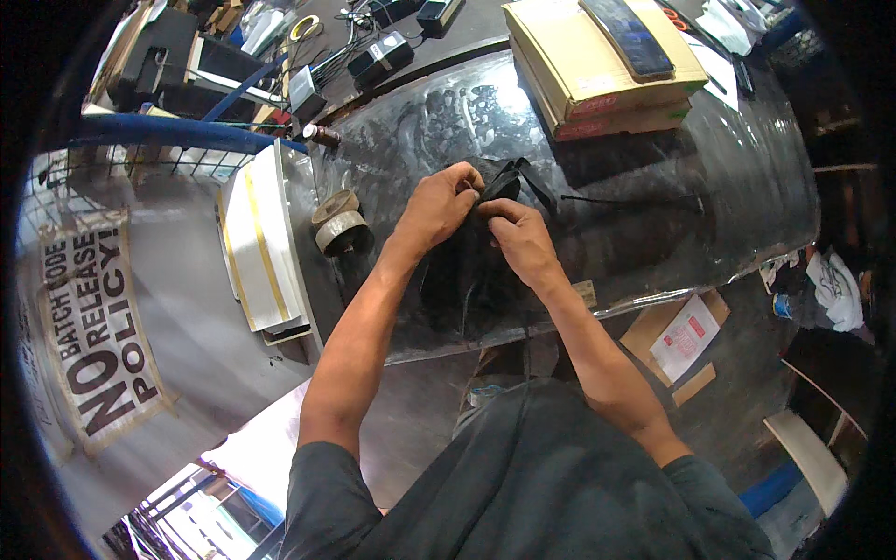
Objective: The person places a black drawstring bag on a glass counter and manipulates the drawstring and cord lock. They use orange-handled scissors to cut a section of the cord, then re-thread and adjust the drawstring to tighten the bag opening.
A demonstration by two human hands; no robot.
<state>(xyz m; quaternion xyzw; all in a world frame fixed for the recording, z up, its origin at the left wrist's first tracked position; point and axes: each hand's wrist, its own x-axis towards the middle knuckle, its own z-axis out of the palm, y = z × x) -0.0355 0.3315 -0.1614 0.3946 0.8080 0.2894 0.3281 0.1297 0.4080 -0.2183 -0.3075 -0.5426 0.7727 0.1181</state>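
Observation:
Both of my hands meet over the middle of the table, gripping a black fabric item with thin straps [505, 185]. With fingers and thumb pinched, my left hand [441, 207] closes on its left side. My right hand [525, 241] grips it from the right, its fingers curled inward. A strap loop stands up just beyond my fingers. More black material lies below my hands, hard to tell from the dark tabletop. What exactly my fingertips pinch is partly hidden. A thin black cord [630, 201] stretches over the table to the right.
Plastic film covers the dark table [737, 177]. Stacked cardboard boxes [551, 79] carry a phone [630, 37] at the back. Tape rolls [342, 231], a small brown bottle [322, 136] and a white stack with yellow stripes [257, 243] sit left. Flattened cardboard [644, 336] lies on the floor.

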